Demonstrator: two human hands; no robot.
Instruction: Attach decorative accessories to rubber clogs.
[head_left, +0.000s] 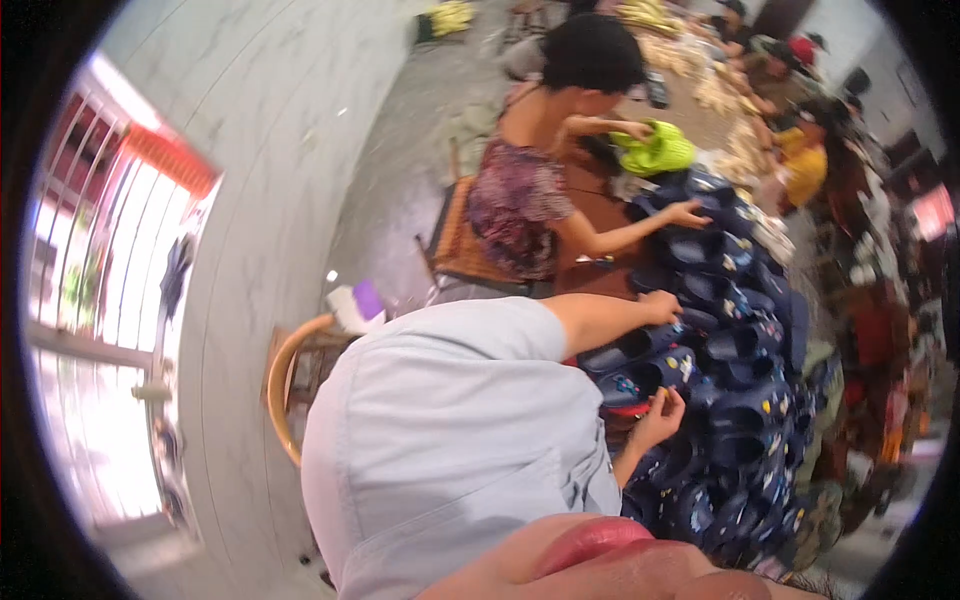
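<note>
Beside both half-curled hands (658, 308) (660, 416) lie navy clogs (738, 418); any hold, I cannot tell.

1. Left hand (659, 308): fingertips blur into the dark clogs (742, 342); grip indeterminate.
2. Right hand (662, 418): contents between the fingers too small to identify; upper arm hidden by the light shirt (440, 420).
3. Clog ornaments (626, 385): too small to distinguish.
4. Curved chair back (281, 390): partly hidden by the shirt.
5. Far workers (803, 165): blurred; hand activity unreadable.
</note>
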